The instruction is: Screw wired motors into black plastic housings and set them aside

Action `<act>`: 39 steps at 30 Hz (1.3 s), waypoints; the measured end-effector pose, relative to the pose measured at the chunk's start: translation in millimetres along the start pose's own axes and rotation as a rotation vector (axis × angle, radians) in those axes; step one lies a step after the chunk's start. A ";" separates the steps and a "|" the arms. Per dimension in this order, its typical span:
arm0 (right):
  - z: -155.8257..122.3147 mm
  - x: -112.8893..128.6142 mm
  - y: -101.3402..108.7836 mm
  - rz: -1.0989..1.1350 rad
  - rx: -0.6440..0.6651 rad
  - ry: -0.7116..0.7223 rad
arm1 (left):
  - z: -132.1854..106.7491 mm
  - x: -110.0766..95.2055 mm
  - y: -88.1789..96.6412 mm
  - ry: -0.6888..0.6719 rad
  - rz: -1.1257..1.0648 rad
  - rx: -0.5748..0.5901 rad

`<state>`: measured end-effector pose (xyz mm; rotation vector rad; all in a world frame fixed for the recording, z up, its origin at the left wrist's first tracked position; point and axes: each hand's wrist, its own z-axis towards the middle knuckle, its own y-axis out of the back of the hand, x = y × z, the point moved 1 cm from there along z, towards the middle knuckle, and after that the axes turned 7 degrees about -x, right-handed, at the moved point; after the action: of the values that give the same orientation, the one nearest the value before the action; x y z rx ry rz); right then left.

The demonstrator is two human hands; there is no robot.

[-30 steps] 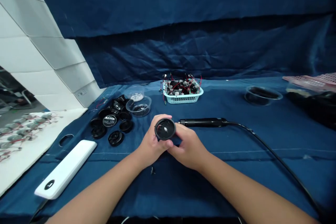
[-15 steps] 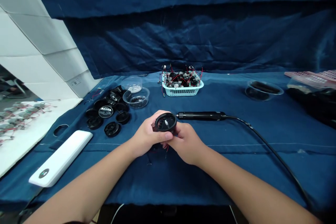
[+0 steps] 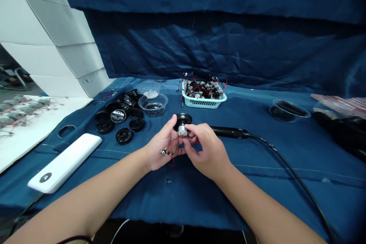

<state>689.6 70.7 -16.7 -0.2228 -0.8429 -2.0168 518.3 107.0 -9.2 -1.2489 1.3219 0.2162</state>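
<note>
My left hand [image 3: 160, 148] is closed around a black round plastic housing [image 3: 183, 116], with the thumb along its side. A small silver motor [image 3: 182, 130] sticks out of the housing toward me. My right hand [image 3: 210, 150] pinches at the motor, its thumb and index finger touching the metal. Red and dark wires [image 3: 173, 144] trail from the motor across my left palm to a small metal terminal [image 3: 163, 152]. Just beyond my right hand lies a black electric screwdriver [image 3: 228, 132], its tip hidden behind the fingers.
A light blue basket [image 3: 204, 103] holds several wired motors. Black round parts [image 3: 124, 136] lie to the left by clear tubs [image 3: 153, 107]. A white power bank-like box [image 3: 67, 162] lies nearer. The screwdriver's cable [image 3: 288, 162] runs down the right. Another tub [image 3: 288, 111] stands far right.
The housing has been turned over in my hands: its open black face showed before, now the silver motor and wires face me. My right fingers have shifted onto the motor. The view has moved slightly.
</note>
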 end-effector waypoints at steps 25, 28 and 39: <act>62.1 -36.3 53.0 -0.361 0.048 -0.073 | 19.2 -24.3 39.7 -0.120 -0.121 -0.400; 118.0 -56.4 65.2 -0.438 0.070 -0.143 | 26.8 -13.6 44.8 -0.089 -0.134 -0.411; 288.8 -160.0 24.4 -0.787 0.290 -0.523 | 40.4 7.5 42.4 -0.111 -0.126 -0.352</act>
<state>753.4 356.2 138.2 -0.2867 -1.7475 -2.5502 513.7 151.0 -48.4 -1.5868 1.1355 0.4363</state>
